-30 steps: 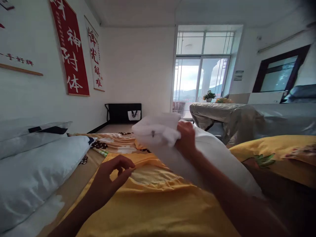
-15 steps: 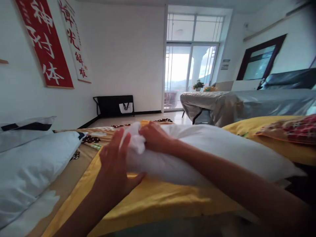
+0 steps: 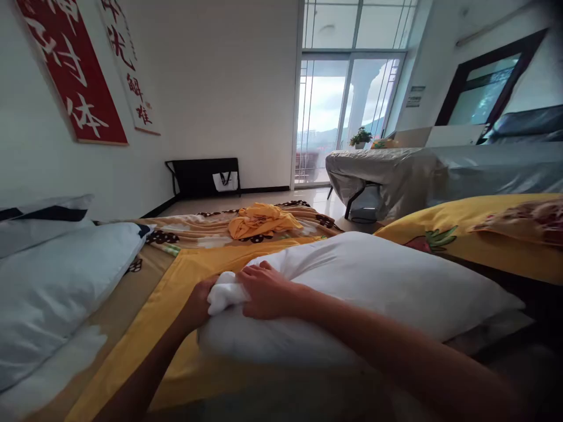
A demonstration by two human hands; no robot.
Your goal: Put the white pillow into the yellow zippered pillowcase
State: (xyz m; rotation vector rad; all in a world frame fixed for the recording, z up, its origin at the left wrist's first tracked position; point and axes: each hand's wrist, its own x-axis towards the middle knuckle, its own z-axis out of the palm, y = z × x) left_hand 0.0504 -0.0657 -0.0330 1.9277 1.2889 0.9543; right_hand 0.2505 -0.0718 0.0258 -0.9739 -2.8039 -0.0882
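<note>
Left hand [image 3: 199, 306], right hand [image 3: 267, 293]: clamped on bunched end of white pillow [image 3: 378, 275] | surface: yellow cloth [image 3: 152, 310] over patterned bedding [image 3: 162, 237] | room: red scroll [image 3: 83, 88], glass door [image 3: 323, 117], draped table [image 3: 373, 161]

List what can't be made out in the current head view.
All in the head view:
Left hand: most fingers hidden behind the bunched corner of the white pillow; grip unclear.
White pillow's underside: hidden by the pillow itself.
Red scroll: upper part cut off by the top edge.
Yellow printed fabric: cut off by the right edge.
Wall sign: too small to read.
</note>
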